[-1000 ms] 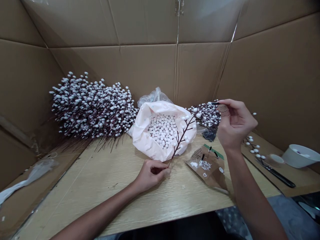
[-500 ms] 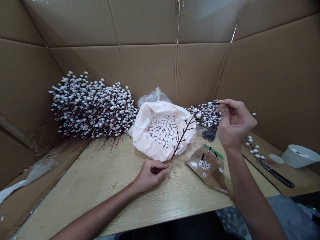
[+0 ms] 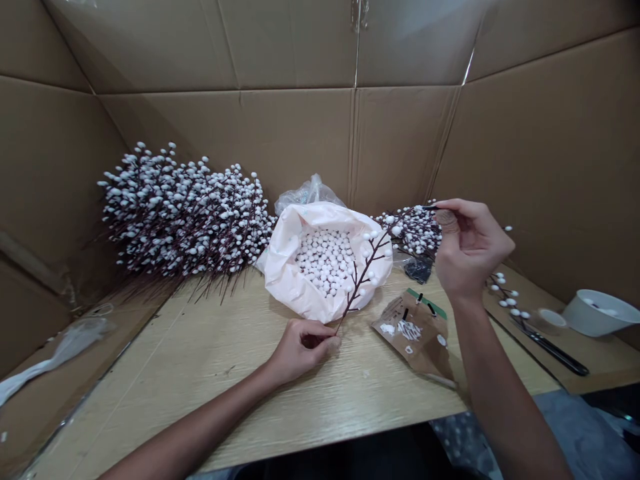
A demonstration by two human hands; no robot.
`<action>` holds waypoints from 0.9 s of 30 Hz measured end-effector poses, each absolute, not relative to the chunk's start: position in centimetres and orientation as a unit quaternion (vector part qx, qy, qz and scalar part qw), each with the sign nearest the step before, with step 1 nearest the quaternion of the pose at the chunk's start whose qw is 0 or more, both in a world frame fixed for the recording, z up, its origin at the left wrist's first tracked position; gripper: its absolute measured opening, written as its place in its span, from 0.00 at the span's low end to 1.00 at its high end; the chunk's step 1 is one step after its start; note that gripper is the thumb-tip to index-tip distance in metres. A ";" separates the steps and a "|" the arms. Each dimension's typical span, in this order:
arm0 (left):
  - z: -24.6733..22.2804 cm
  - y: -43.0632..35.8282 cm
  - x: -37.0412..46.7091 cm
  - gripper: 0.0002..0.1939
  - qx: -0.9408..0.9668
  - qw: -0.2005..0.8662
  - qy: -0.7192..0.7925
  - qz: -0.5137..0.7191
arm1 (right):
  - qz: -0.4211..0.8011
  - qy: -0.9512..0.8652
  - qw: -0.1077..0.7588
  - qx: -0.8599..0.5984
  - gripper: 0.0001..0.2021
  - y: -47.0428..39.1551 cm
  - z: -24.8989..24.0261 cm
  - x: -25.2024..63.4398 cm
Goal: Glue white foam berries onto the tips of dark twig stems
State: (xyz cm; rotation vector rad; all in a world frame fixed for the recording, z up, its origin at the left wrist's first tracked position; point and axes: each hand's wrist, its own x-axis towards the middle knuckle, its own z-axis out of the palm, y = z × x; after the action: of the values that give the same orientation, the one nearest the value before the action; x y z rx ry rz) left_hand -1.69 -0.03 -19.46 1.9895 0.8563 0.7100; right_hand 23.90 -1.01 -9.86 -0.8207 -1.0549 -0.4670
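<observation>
My left hand [image 3: 307, 350], near the table's middle, pinches the lower end of a dark brown artificial berry branch [image 3: 361, 283]. The branch slants up to the right in front of a pale plastic bag [image 3: 285, 287], with white berries on several of its twigs. Inside the bag lies a heap of loose white berries [image 3: 326, 262]. My right hand [image 3: 470, 243] is raised to the right of the branch tip, thumb and forefinger closed on a small dark piece [image 3: 429, 207] too small to make out. Below it leans a brown cardboard piece [image 3: 420, 343] with white smears and short black bits.
A big bundle of white-berry branches [image 3: 185, 213] lies at the back left, a smaller bundle [image 3: 413, 227] at the back right. On the right are a white bowl [image 3: 600, 313] and a black-handled tool [image 3: 557, 352]. Cardboard walls [image 3: 295, 133] enclose the table [image 3: 200, 373].
</observation>
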 end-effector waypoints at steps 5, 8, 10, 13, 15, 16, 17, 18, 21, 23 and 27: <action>-19.6 -0.1 -1.9 0.14 0.797 0.416 0.337 0.280 | -0.212 -0.491 0.763 -0.362 0.06 -1.1 -9.7 23.9; -19.6 -0.1 -1.9 0.14 0.797 0.415 0.336 0.280 | -0.218 -0.491 0.754 -0.379 0.05 -1.3 -9.7 23.8; -19.5 -0.1 -1.9 0.14 0.797 0.415 0.338 0.281 | -0.210 -0.488 0.746 -0.401 0.05 -1.4 -9.7 23.8; -19.4 -0.1 -1.8 0.13 0.796 0.415 0.339 0.283 | -0.192 -0.486 0.747 -0.410 0.05 -1.4 -9.8 23.8; -19.4 -0.1 -1.7 0.13 0.793 0.418 0.339 0.285 | -0.183 -0.491 0.749 -0.405 0.05 -1.3 -9.9 23.9; -19.4 -0.1 -1.7 0.13 0.791 0.420 0.340 0.286 | -0.180 -0.494 0.749 -0.403 0.04 -1.2 -9.9 23.9; -19.4 -0.1 -1.7 0.13 0.789 0.422 0.341 0.287 | -0.177 -0.496 0.749 -0.402 0.04 -1.1 -9.9 24.0; -19.4 -0.1 -1.7 0.13 0.787 0.425 0.342 0.289 | -0.174 -0.498 0.749 -0.401 0.04 -1.0 -9.8 24.0; -19.3 -0.1 -1.6 0.13 0.777 0.429 0.351 0.298 | -0.174 -0.494 0.754 -0.397 0.04 -1.2 -9.7 23.7; -19.3 -0.1 -1.6 0.13 0.769 0.430 0.358 0.310 | -0.177 -0.494 0.755 -0.393 0.03 -1.5 -9.7 23.4; -19.3 -0.1 -1.6 0.12 0.762 0.432 0.361 0.321 | -0.189 -0.529 0.732 -0.385 0.03 -2.0 -9.8 23.0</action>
State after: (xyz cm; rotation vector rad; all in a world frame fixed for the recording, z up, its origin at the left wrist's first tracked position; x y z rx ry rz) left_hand -1.56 -0.09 -19.33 1.8990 0.9003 0.8015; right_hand 22.99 -2.04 -9.79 -0.8466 -1.1648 -0.4153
